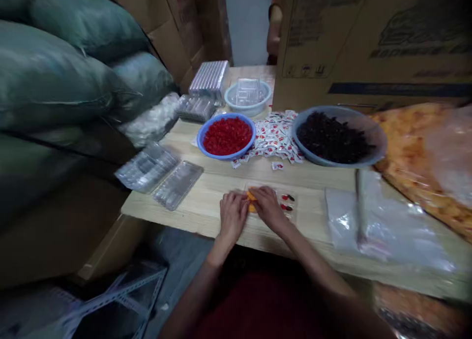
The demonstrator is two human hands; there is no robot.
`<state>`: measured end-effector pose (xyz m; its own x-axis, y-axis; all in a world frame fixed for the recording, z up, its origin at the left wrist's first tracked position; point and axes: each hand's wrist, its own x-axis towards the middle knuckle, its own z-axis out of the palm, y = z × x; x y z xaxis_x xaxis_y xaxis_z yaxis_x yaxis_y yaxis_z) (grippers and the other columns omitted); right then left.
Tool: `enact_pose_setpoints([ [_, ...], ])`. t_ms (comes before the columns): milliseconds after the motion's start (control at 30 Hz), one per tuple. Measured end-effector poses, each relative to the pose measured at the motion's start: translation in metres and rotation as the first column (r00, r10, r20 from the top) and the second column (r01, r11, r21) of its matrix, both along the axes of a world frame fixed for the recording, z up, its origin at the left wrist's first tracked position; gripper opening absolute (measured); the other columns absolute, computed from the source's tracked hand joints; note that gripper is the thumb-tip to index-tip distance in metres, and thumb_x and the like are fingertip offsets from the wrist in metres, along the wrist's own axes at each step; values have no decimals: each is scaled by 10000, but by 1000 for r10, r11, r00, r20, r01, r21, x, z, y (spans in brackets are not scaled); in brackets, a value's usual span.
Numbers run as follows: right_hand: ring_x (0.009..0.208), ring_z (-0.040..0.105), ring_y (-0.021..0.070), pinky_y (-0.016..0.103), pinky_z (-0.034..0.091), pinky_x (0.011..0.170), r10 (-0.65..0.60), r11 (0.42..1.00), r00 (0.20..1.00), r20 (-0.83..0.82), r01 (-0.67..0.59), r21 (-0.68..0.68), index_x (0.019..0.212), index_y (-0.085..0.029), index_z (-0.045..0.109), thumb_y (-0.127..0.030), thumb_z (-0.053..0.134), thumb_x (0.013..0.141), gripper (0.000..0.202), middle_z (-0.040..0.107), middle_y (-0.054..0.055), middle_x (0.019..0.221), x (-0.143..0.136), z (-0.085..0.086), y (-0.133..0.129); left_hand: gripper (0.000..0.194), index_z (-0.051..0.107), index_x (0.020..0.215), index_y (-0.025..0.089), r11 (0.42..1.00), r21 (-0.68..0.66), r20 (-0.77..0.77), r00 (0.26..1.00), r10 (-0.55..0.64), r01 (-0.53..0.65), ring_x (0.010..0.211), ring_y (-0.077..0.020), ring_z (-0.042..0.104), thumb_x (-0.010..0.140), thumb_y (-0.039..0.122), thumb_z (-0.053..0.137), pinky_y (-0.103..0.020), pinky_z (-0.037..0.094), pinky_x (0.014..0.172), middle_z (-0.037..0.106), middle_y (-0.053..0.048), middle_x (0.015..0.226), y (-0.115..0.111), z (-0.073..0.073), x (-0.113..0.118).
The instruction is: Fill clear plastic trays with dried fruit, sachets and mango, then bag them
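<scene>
My left hand and my right hand meet over a clear plastic compartment tray near the front edge of the wooden table. Between their fingers sits a small orange piece, pressed into the tray's left end. The tray's right end shows small red and dark items in its pockets. Beyond the hands stand a blue bowl of red pieces and a grey-blue bowl of dark pieces, with a heap of small white-and-red sachets between them.
Stacks of empty clear trays lie at the left. A pale bowl of clear lids stands at the back. Clear plastic bags lie at the right, beside a bag of orange pieces. Large cardboard boxes and grey sacks surround the table.
</scene>
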<state>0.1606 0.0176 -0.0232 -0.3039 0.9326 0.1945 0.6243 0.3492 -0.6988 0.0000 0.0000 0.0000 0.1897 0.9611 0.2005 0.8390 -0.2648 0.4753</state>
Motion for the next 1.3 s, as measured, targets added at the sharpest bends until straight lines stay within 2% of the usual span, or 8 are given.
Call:
enact_pose_setpoints([
  [167, 1172, 567, 287, 525, 402, 1059, -106, 994, 955, -277, 104, -24, 1199, -255, 705, -275, 558, 936, 302, 692, 87, 1241, 16, 20, -2, 230, 706, 1046, 212, 998, 58, 175, 985, -9, -1, 1010, -234, 587, 981, 256, 490, -417, 455, 913, 699, -82, 1035, 6, 12, 0],
  [267, 1191, 601, 256, 473, 404, 1096, -350, 934, 700, -623, 206, -293, 1177, -270, 710, -435, 580, 931, 324, 707, 62, 1216, 28, 50, -9, 370, 590, 1309, 212, 979, 171, 351, 921, -166, 111, 1192, -212, 570, 1021, 244, 361, -407, 429, 1035, 662, -99, 1260, 1, 36, 25],
  [367, 1220, 602, 256, 449, 449, 1072, -510, 809, 396, -763, -80, -582, 1182, -290, 707, -623, 518, 913, 467, 690, 49, 1261, 32, 71, -22, 511, 386, 1504, 245, 877, 228, 239, 849, -472, 424, 1437, -233, 363, 1011, 381, 386, -436, 291, 1176, 439, -91, 1540, -5, 46, 57],
  [433, 1249, 585, 264, 450, 482, 1041, -560, 732, 308, -770, -253, -633, 1196, -304, 699, -700, 464, 899, 548, 659, 46, 1315, 31, 73, -32, 609, 349, 1522, 292, 838, 172, 83, 840, -536, 517, 1502, -276, 226, 965, 512, 457, -515, 157, 1218, 353, -61, 1596, -1, 37, 66],
  [600, 1291, 554, 274, 428, 440, 1078, -591, 689, 439, -677, -163, -707, 1246, -304, 672, -566, 670, 849, 476, 620, 54, 1373, 38, 54, -51, 473, 481, 1425, 266, 992, 93, -35, 995, -88, 91, 1448, -317, 309, 973, 403, 481, -611, 143, 1169, 489, -98, 1497, 30, 6, -8],
  [767, 1260, 574, 268, 407, 407, 1106, -589, 729, 513, -625, 3, -684, 1221, -291, 683, -498, 736, 820, 454, 640, 54, 1345, 55, 43, -52, 233, 667, 1068, 174, 931, -123, 136, 924, 358, -343, 1103, -261, 573, 865, 273, 609, -397, 434, 963, 679, -103, 1088, 73, 21, -136],
  [967, 1231, 595, 270, 435, 362, 1150, -583, 715, 544, -603, -9, -699, 1184, -285, 702, -501, 751, 807, 437, 651, 51, 1327, 57, 40, -51, 141, 647, 637, 145, 857, -454, 195, 911, 364, -245, 503, -119, 485, 673, 264, 714, -245, 394, 525, 537, 24, 524, 111, 19, -202],
  [1300, 1186, 628, 269, 425, 380, 1144, -634, 670, 539, -554, 24, -742, 1160, -280, 721, -514, 788, 759, 469, 705, 58, 1233, 54, 39, -60, 285, 648, 635, 141, 827, -540, 328, 864, 381, -160, 467, -92, 461, 642, 417, 721, -209, 365, 457, 535, 27, 506, 117, -5, -214],
])
